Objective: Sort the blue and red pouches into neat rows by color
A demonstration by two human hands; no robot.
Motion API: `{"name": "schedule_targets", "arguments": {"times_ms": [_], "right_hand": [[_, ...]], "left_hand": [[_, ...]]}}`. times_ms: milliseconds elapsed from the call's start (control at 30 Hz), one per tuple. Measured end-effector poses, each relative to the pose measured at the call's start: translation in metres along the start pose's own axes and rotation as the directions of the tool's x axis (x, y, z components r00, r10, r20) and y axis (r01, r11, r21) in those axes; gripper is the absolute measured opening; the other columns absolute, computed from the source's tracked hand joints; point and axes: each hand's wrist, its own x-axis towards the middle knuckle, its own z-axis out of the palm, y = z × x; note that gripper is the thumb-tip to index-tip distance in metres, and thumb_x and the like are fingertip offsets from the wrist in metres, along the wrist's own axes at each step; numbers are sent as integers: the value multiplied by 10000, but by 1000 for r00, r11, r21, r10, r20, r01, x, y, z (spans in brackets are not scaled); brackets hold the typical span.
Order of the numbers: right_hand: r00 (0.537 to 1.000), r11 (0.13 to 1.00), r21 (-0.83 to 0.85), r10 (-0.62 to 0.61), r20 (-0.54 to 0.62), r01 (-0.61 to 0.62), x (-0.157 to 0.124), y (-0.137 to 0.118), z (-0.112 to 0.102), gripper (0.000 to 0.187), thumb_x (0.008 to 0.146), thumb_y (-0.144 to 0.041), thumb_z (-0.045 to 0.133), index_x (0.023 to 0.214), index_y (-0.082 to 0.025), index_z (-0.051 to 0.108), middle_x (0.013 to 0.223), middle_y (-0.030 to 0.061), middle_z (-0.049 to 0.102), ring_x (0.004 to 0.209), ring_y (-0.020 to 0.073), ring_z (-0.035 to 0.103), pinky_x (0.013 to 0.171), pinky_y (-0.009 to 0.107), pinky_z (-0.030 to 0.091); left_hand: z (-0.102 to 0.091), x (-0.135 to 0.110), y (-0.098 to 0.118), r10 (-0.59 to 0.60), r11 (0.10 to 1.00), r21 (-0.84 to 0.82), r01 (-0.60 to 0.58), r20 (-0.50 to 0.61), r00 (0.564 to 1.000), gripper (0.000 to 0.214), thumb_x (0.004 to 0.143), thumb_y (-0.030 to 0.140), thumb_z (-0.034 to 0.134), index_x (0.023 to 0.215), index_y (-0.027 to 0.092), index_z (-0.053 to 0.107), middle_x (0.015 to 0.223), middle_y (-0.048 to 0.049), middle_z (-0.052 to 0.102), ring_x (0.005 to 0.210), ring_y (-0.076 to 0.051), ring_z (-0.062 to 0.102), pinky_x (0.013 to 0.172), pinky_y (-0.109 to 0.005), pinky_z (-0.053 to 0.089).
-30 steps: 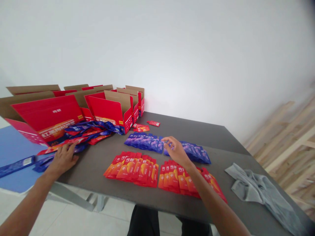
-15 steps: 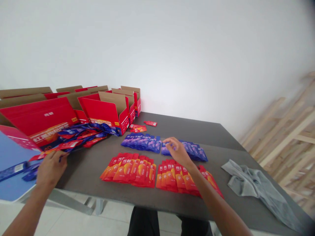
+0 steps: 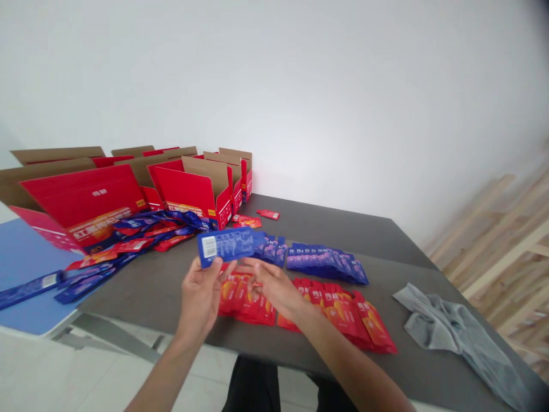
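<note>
- Holding one blue sachet (image 3: 231, 243) by its lower edge in the left hand (image 3: 199, 297), close to the barcode end, pinched between thumb and fingers.
- Located in the air above the dark table (image 3: 334, 220), partly hiding the left blue row (image 3: 275, 250) from view.
- With the right hand (image 3: 278, 286), reaching near the lower edge of the sachet, fingers loosely bent; cannot tell if touching it or gripping anything.
- By judgement, now at the step of bringing both hands to a single sachet, back side toward the camera.
- For the next move, probably calling for a light hold on this thin, flexible packet, and for care not to disturb the left red row (image 3: 244, 297) and the right red row (image 3: 343, 312) under the arms.
- On the sachet, a barcode on a white patch; beside it, pale lines of print, too blurred to read.
- On the red rows, large white characters, seemingly 纯耕, over orange fruit-like pictures.
- On the right blue row (image 3: 326, 261), similar white characters over purple pictures, too small for certain reading.
- On the front red carton (image 3: 92, 200), likely the same two characters; below, a bigger line, apparently beginning with 红, not surely readable further.
</note>
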Motion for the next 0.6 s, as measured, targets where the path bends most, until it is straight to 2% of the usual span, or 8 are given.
{"name": "schedule_targets", "arguments": {"times_ms": [67, 133, 267, 333, 400, 467, 533, 600], "right_hand": [[998, 998, 57, -26, -61, 29, 6, -2, 5, 472, 790, -643, 835, 928, -215, 692, 858, 17, 689, 652, 118, 553, 567, 245, 410], [993, 998, 54, -23, -115, 29, 11, -4, 3, 515, 715, -639, 888, 820, -199, 643, 768, -3, 648, 630, 113, 538, 552, 241, 383], [987, 999, 49, -10, -162, 19, 19, -8, -3, 538, 667, -610, 924, 784, -196, 601, 687, -36, 575, 624, 107, 507, 541, 231, 356], [989, 997, 64, -22, -145, 32, 21, -10, -4, 532, 673, -591, 928, 795, -200, 588, 686, -50, 540, 631, 101, 483, 538, 222, 350], [996, 999, 45, -2, -94, 6, 23, -10, -5, 534, 671, -592, 929, 820, -200, 599, 705, -52, 529, 633, 95, 467, 528, 211, 346], [998, 998, 6, 55, -40, -55, 24, -11, -5, 535, 673, -605, 921, 860, -201, 623, 729, -43, 545, 627, 96, 474, 503, 201, 351], [994, 993, -33, 109, -17, -109, 22, -13, -5, 520, 700, -623, 889, 893, -205, 647, 750, -24, 580, 609, 108, 502, 455, 202, 362], [990, 987, -78, 139, 4, -139, 17, -17, -6, 480, 752, -621, 837, 918, -205, 665, 778, 2, 622, 602, 130, 545, 418, 216, 400]], "left_hand": [[18, -10, -7, -23, 999, 34, 19, 126, 992, 379, 1084, 545, 341, 1382, 392, 518, 1387, -25, 685, 1309, -227, 656, 1045, -512, 615], [28, -14, -9, -61, 997, -35, 68, 173, 983, 435, 1063, 592, 382, 1383, 345, 542, 1354, -62, 702, 1265, -245, 682, 1034, -510, 612], [30, -12, -2, -163, 957, -226, 180, 93, 982, 522, 885, 584, 736, 1235, 208, 642, 1186, -97, 757, 1176, -277, 713, 1036, -465, 588], [26, -10, 1, -133, 968, -208, 141, 51, 990, 525, 837, 512, 811, 1209, 182, 647, 1146, -90, 755, 1148, -262, 713, 1032, -414, 575], [21, -8, 1, 15, 995, -104, -12, 29, 999, 436, 866, 430, 797, 1200, 188, 656, 1150, -78, 736, 1125, -234, 705, 1019, -368, 568], [16, -7, -3, 233, 969, 70, -237, 63, 971, 298, 930, 328, 727, 1200, 209, 685, 1177, -70, 714, 1118, -214, 688, 1016, -349, 559], [11, -6, -9, 423, 856, 255, -450, 156, 893, 290, 981, 204, 621, 1258, 239, 700, 1227, -74, 694, 1148, -212, 665, 1025, -356, 552], [8, -5, -16, 533, 708, 396, -585, 245, 810, 435, 993, 102, 527, 1375, 266, 655, 1282, -88, 674, 1178, -224, 642, 1022, -383, 556]]}}
